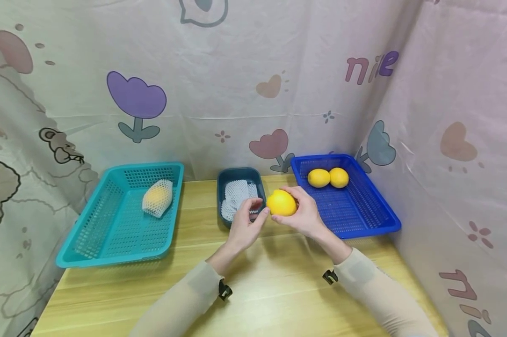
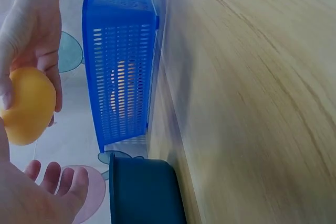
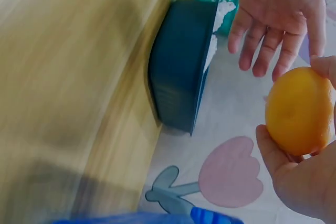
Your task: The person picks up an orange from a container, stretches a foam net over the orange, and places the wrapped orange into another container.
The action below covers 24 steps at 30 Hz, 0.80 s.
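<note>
A yellow lemon (image 1: 281, 202) is held up over the table in my right hand (image 1: 307, 215), thumb below and fingers around its far side. My left hand (image 1: 246, 227) is just left of it, fingers loosely bent and apart. The right wrist view shows the left thumb (image 3: 316, 35) at the lemon's edge; whether it touches is hard to tell. Behind the left hand stands a small dark teal bin (image 1: 223, 180) with white foam net sleeves (image 1: 236, 193) inside. Two more lemons (image 1: 319, 178) lie side by side in the blue basket (image 1: 373, 206).
On the left, a turquoise basket (image 1: 106, 229) holds one yellow fruit in a white foam net (image 1: 158, 198). A printed curtain (image 1: 220, 93) hangs behind and at both sides of the wooden table (image 1: 274, 290).
</note>
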{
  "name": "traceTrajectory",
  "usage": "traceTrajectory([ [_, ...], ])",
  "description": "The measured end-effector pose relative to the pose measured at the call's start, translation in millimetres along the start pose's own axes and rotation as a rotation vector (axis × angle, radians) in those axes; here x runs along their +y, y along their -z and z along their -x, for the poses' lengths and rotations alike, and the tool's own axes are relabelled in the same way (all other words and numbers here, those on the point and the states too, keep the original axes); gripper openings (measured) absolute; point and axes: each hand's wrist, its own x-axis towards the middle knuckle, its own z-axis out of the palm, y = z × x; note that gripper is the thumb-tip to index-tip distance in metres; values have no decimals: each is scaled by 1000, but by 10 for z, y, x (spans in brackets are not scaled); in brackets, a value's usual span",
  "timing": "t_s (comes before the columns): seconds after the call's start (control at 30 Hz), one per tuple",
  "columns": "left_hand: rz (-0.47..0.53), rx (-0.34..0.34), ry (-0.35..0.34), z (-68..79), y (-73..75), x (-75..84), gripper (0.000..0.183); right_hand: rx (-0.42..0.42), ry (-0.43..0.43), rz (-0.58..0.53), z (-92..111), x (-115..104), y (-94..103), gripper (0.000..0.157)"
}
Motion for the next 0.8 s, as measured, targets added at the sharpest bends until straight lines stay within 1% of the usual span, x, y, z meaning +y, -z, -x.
traceTrajectory([
  [0.17, 51, 18, 14, 48, 58, 5, 45, -6, 3, -65, 26, -3, -113, 81],
  [0.23, 60, 20, 5, 67, 78, 0, 44, -12, 7, -84, 43, 3, -155, 80],
  [0.43, 72, -10, -22, 138, 134, -17, 46, -39, 27, -127, 96, 10, -275, 77],
  [0.53, 83, -12, -7, 182, 161, -24, 48, -60, 32, -146, 119, 8, -334, 78],
  [0.63, 93, -4, 7, 216, 187, -39, 49, -81, 18, -161, 142, 11, -390, 78],
  [0.8, 94, -11, 24, 253, 233, -71, 51, -107, -14, -168, 178, 24, -483, 78],
])
